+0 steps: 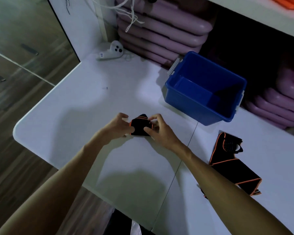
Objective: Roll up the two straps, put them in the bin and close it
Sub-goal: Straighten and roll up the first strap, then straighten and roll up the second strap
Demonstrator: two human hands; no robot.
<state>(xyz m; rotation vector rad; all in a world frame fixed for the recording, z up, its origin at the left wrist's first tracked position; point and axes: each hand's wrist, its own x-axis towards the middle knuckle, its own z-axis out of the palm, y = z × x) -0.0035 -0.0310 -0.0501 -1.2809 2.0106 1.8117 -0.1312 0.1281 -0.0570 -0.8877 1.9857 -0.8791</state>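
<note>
A black strap with orange edging, rolled into a tight bundle [140,126], rests on the white table [75,119] at mid-frame. My left hand [116,127] grips its left side and my right hand [157,128] pinches its right side and top. A second black and orange strap [227,160] lies unrolled and loosely folded on the table to the right, partly behind my right forearm. The blue bin [205,89] stands open behind the roll, to the right, with nothing visible inside. I see no lid for it.
A white handheld controller [111,50] lies at the table's far corner beside white cords. Stacked lilac pads [159,36] fill the shelf behind the bin and to the right. The table's rounded left edge drops to a wooden floor.
</note>
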